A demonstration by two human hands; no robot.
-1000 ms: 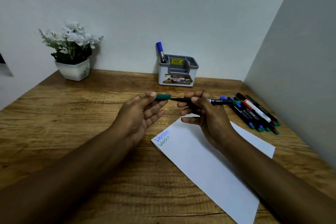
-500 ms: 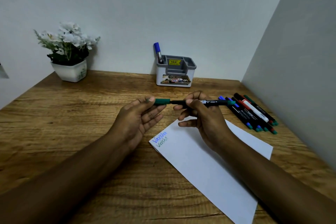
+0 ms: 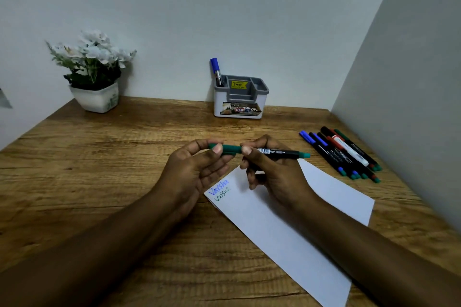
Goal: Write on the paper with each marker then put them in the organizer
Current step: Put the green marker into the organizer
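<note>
Both hands on green marker [image 3: 274, 152], held above paper [image 3: 287, 219].
Left hand [image 3: 197, 169] pinches green cap [image 3: 230, 149]; right hand [image 3: 272, 169] pinches barrel.

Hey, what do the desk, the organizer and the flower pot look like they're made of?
The desk looks like wood or wood-grain laminate, matte, with streaky grain. The organizer seems moulded plastic: white body, grey insert, smooth with a faint sheen. The flower pot is smooth glossy white, ceramic or plastic; I cannot tell which.
</note>
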